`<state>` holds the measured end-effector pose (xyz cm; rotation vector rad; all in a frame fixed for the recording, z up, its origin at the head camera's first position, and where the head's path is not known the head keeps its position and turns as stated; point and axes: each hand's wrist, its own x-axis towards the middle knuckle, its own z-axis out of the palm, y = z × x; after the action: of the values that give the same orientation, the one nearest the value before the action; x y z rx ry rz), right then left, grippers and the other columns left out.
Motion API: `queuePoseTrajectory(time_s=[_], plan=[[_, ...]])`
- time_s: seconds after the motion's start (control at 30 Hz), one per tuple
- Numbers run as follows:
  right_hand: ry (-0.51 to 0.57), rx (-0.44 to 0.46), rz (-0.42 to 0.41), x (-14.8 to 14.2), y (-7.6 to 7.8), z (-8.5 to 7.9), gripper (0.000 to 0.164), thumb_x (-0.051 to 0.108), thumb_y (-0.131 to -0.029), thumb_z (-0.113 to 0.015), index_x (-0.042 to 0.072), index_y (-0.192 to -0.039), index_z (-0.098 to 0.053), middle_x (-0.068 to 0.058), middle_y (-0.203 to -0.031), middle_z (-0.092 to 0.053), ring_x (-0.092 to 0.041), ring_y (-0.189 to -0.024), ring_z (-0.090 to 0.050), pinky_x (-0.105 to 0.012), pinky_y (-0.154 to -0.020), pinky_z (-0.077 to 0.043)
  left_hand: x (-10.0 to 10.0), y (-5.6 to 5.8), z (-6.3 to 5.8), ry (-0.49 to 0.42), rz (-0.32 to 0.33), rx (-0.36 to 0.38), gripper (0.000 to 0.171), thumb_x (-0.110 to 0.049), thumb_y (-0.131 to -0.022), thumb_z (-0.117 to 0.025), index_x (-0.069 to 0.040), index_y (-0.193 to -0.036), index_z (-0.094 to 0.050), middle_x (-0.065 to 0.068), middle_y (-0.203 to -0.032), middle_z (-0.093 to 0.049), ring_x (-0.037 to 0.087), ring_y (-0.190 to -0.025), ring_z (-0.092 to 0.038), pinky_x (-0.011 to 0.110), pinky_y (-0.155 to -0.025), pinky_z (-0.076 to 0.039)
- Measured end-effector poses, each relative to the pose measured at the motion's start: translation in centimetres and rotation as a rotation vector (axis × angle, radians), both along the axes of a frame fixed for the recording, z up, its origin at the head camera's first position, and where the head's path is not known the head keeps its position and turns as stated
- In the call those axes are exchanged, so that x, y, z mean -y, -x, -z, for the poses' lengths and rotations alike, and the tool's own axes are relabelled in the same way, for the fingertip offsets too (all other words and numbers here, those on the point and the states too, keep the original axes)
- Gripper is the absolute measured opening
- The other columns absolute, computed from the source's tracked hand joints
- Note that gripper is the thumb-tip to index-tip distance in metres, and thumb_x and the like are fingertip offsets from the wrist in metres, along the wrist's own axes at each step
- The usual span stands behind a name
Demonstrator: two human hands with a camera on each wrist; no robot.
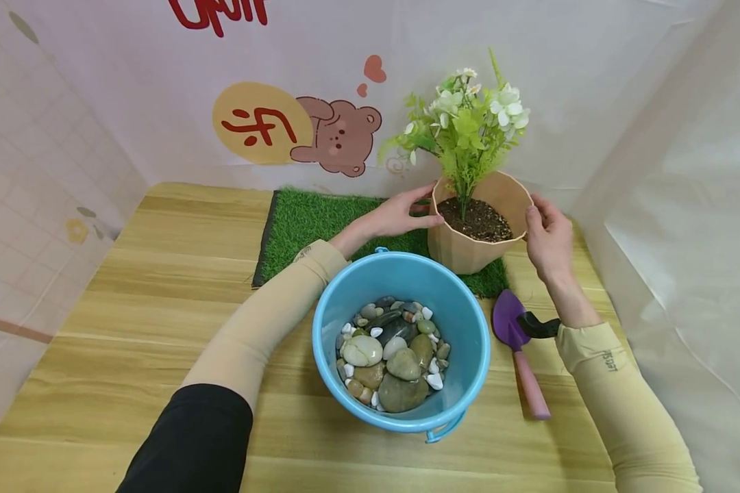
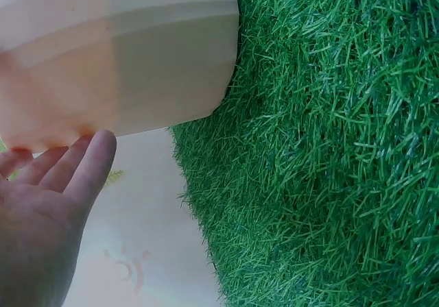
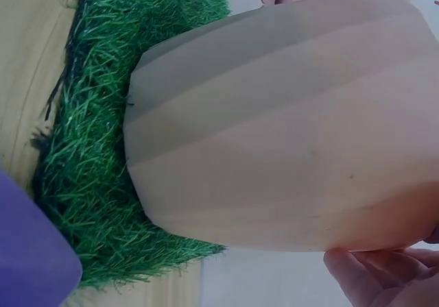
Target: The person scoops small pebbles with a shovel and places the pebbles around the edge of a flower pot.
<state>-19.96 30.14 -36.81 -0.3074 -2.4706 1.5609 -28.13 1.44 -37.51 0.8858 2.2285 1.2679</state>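
A peach-coloured flower pot point(image 1: 469, 253) with dark soil point(image 1: 487, 222) and a leafy plant with white flowers point(image 1: 469, 123) stands on a mat of artificial grass point(image 1: 314, 219). My left hand point(image 1: 401, 213) holds the pot's left side near the rim, thumb in front and fingers farther back. On the opposite side, my right hand point(image 1: 550, 236) grips the pot by its upper edge. The left wrist view has the left fingers point(image 2: 89, 170) against the pot wall point(image 2: 171, 67). Seen from the right wrist, the right thumb point(image 3: 346, 273) touches the pot; the other fingers are partly hidden.
A blue bucket point(image 1: 401, 263) holding stones and pebbles stands in front of the pot, between my forearms. Right of it lies a purple trowel point(image 1: 510, 322) with a pink handle, beside a black curved object point(image 1: 539, 327). A printed cloth point(image 1: 469, 34) hangs behind the wooden table point(image 1: 179, 274).
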Motion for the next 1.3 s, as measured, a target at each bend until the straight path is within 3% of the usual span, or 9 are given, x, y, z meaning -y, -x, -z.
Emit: queuePoseTrajectory(time_s=[0.2,0.4,0.67,0.83,0.9,1.0,1.13,1.23,1.3], plan=[[-0.076,0.002,0.014,1.0,-0.1,-0.9,0.052,0.032,-0.111,-0.041,0.007,-0.155,-0.052,-0.030,-0.144,-0.062,-0.019,-0.118,-0.072,-0.008,-0.083,-0.059,0.9,-0.2,0.2,-0.044,-0.010,-0.007,0.089,-0.027,-0.103,-0.067,-0.017,-0.171,-0.010,0.008,-0.179,-0.017,0.032,-0.158,-0.040,0.039,-0.127,-0.044],[-0.102,-0.031,-0.013,2.4,0.1,-2.1,0.050,0.032,-0.110,-0.042,0.009,-0.152,-0.056,-0.029,-0.139,-0.066,-0.007,-0.105,-0.069,-0.006,-0.080,-0.058,2.1,-0.6,-0.3,-0.078,-0.068,0.016,0.088,-0.025,-0.103,-0.068,-0.017,-0.171,-0.012,0.009,-0.178,-0.019,0.031,-0.157,-0.041,0.040,-0.125,-0.046],[-0.082,-0.053,-0.104,4.8,1.2,-3.2,0.051,0.029,-0.111,-0.040,0.005,-0.155,-0.051,-0.029,-0.144,-0.063,-0.027,-0.126,-0.068,-0.016,-0.093,-0.062,4.9,-1.1,-1.4,-0.123,-0.132,0.021,0.090,-0.023,-0.101,-0.070,-0.020,-0.171,-0.013,0.008,-0.177,-0.024,0.030,-0.156,-0.043,0.043,-0.124,-0.047],[-0.107,-0.066,-0.140,6.7,1.8,-3.7,0.050,0.028,-0.111,-0.042,0.005,-0.154,-0.053,-0.029,-0.141,-0.065,-0.030,-0.120,-0.067,-0.006,-0.074,-0.053,6.9,-1.3,-1.8,-0.145,-0.167,-0.006,0.088,-0.020,-0.102,-0.069,-0.020,-0.171,-0.014,0.007,-0.178,-0.023,0.032,-0.156,-0.043,0.046,-0.124,-0.047],[-0.110,-0.068,-0.154,7.3,2.0,-3.8,0.049,0.027,-0.111,-0.043,0.004,-0.153,-0.054,-0.028,-0.140,-0.066,-0.028,-0.118,-0.067,-0.005,-0.073,-0.051,7.6,-1.4,-1.8,-0.151,-0.178,-0.020,0.087,-0.019,-0.102,-0.069,-0.020,-0.170,-0.015,0.007,-0.177,-0.024,0.032,-0.156,-0.043,0.047,-0.125,-0.046],[-0.091,-0.056,-0.180,7.4,2.1,-4.2,0.049,0.026,-0.111,-0.044,0.002,-0.153,-0.052,-0.028,-0.143,-0.065,-0.030,-0.122,-0.068,-0.008,-0.082,-0.057,7.8,-1.5,-1.9,-0.173,-0.191,-0.021,0.086,-0.018,-0.101,-0.069,-0.019,-0.170,-0.018,0.007,-0.176,-0.027,0.033,-0.155,-0.044,0.048,-0.124,-0.047],[-0.055,-0.035,-0.219,7.3,2.3,-4.5,0.050,0.023,-0.111,-0.044,0.000,-0.155,-0.048,-0.027,-0.148,-0.061,-0.037,-0.132,-0.064,-0.022,-0.096,-0.063,7.9,-1.6,-1.9,-0.202,-0.198,-0.016,0.085,-0.016,-0.101,-0.070,-0.021,-0.170,-0.020,0.006,-0.176,-0.028,0.033,-0.155,-0.044,0.048,-0.123,-0.048],[-0.052,-0.029,-0.233,7.1,2.3,-4.6,0.050,0.021,-0.111,-0.044,-0.002,-0.156,-0.047,-0.027,-0.149,-0.060,-0.039,-0.134,-0.062,-0.025,-0.098,-0.063,7.7,-1.8,-1.7,-0.209,-0.201,-0.017,0.085,-0.017,-0.101,-0.070,-0.023,-0.170,-0.020,0.005,-0.176,-0.028,0.032,-0.155,-0.045,0.048,-0.121,-0.050],[-0.063,-0.029,-0.233,6.9,2.2,-4.6,0.050,0.020,-0.111,-0.044,-0.003,-0.155,-0.047,-0.027,-0.148,-0.061,-0.040,-0.133,-0.063,-0.021,-0.094,-0.063,7.5,-1.9,-1.6,-0.208,-0.203,-0.017,0.085,-0.018,-0.101,-0.070,-0.023,-0.170,-0.020,0.005,-0.176,-0.028,0.033,-0.155,-0.045,0.048,-0.120,-0.051]])
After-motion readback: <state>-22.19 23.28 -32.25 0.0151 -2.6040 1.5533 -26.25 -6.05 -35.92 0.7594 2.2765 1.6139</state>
